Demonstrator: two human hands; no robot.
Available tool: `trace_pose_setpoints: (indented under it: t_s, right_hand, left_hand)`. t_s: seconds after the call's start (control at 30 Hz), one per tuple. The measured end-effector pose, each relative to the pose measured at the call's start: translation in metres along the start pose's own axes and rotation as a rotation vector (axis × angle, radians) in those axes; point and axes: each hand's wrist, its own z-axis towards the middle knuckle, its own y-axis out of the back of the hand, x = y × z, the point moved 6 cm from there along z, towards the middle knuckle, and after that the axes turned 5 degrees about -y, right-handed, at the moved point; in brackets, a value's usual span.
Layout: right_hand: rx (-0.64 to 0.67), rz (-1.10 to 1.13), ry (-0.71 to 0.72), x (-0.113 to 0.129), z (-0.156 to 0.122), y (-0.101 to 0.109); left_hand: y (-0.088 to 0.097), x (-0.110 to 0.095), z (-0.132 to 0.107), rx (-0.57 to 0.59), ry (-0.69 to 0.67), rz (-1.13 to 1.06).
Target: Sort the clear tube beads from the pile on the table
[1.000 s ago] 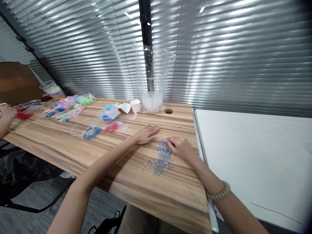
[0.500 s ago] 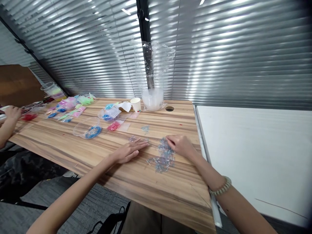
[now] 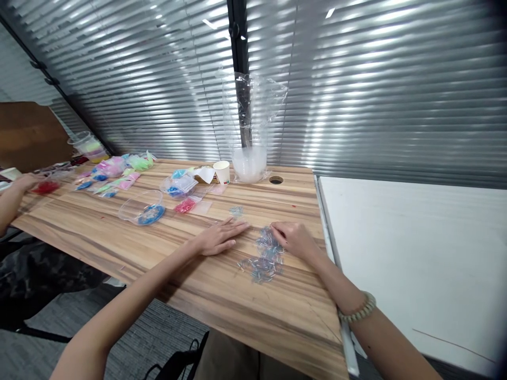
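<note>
Hands: left hand (image 3: 219, 238) flat, empty, left of beads (image 3: 263, 256) on counter (image 3: 166, 248); right hand (image 3: 295, 240) curled at beads, contents indiscernible.

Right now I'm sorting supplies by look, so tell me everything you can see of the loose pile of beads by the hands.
The bead pile is a loose scatter of small tube-shaped pieces, clear with a bluish tint, glassy or plastic-looking, lying flat on the wooden table. The right hand rests on its far edge, fingers curled; the left hand lies flat just beside it.
</note>
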Motion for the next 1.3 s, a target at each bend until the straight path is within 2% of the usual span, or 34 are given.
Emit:
trace_pose_setpoints:
  t_s: [0.13, 0.3, 0.47, 0.6, 0.7, 0.8, 0.9, 1.0, 1.13, 1.3]
  right_hand:
    - [0.01, -0.001, 0.008, 0.001, 0.0, -0.001]
    - [0.016, 0.007, -0.002, -0.001, 0.0, 0.0]
    - [0.018, -0.001, -0.004, 0.0, 0.001, 0.0]
    - [0.027, 0.0, -0.014, -0.001, 0.0, 0.0]
    - [0.029, 0.0, -0.02, -0.003, 0.0, -0.001]
    - [0.024, 0.006, -0.019, -0.003, 0.0, -0.001]
    - [0.019, 0.028, -0.01, -0.002, 0.0, -0.001]
    - [0.017, 0.048, -0.014, -0.002, 0.001, -0.001]
    - [0.018, 0.051, -0.025, -0.003, 0.001, -0.001]
    - [0.033, 0.081, -0.031, -0.003, 0.001, 0.0]
  left_hand:
    - [-0.006, 0.006, 0.004, 0.006, 0.054, 0.075]
    - [0.005, 0.023, 0.008, -0.021, 0.195, 0.161]
    - [0.004, 0.014, 0.022, -0.002, 0.131, 0.136]
    - [-0.003, 0.022, 0.03, 0.013, 0.178, 0.168]
    - [0.002, 0.034, 0.021, -0.03, 0.265, 0.222]
    - [0.013, 0.04, 0.0, -0.103, 0.354, 0.263]
    - [0.018, 0.04, -0.025, -0.126, 0.428, 0.262]
    - [0.011, 0.032, -0.038, -0.095, 0.419, 0.227]
    - [0.0, 0.024, -0.033, -0.052, 0.369, 0.21]
    - [-0.002, 0.025, -0.014, -0.039, 0.409, 0.251]
